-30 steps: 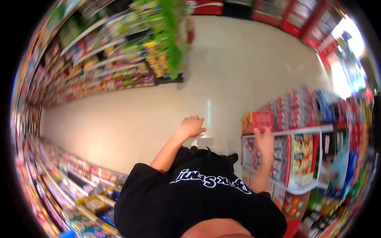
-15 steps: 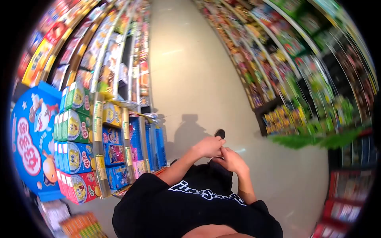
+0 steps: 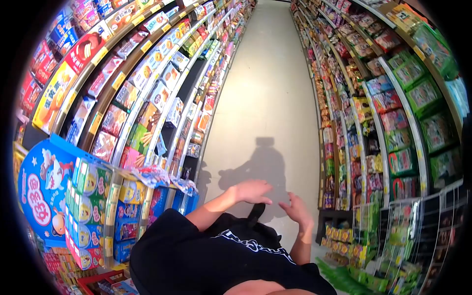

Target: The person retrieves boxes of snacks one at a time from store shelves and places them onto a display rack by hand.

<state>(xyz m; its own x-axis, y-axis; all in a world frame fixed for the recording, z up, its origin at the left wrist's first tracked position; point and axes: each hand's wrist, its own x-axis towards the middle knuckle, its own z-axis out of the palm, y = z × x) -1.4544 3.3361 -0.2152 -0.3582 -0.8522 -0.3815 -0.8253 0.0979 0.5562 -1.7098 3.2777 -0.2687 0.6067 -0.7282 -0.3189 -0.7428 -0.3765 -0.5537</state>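
Note:
My left hand (image 3: pixel 253 191) is held out in front of my body, fingers stretched and thumb apart, with nothing in it. To its right, my right hand (image 3: pixel 297 210) is raised with its fingers apart and also holds nothing. A gap separates the two hands, and neither touches a shelf or product. Below them is my black T-shirt (image 3: pixel 196 250) with white lettering. A dark shape (image 3: pixel 255 214), which I cannot make out clearly, shows just under my left hand.
A pale floor (image 3: pixel 265 73) runs ahead between shelves of packaged snacks (image 3: pixel 162 93) on the left and bagged goods (image 3: pixel 396 120) on the right. Close on my left stands a blue display board (image 3: pixel 42 189) with stacked boxes (image 3: pixel 88 211). A wire rack (image 3: pixel 418 221) is at right.
My hands, which were together at the fingers, have come apart, left hand leftward and right hand slightly rightward. The view has tilted up, showing more of the aisle. I have moved forward past the display.

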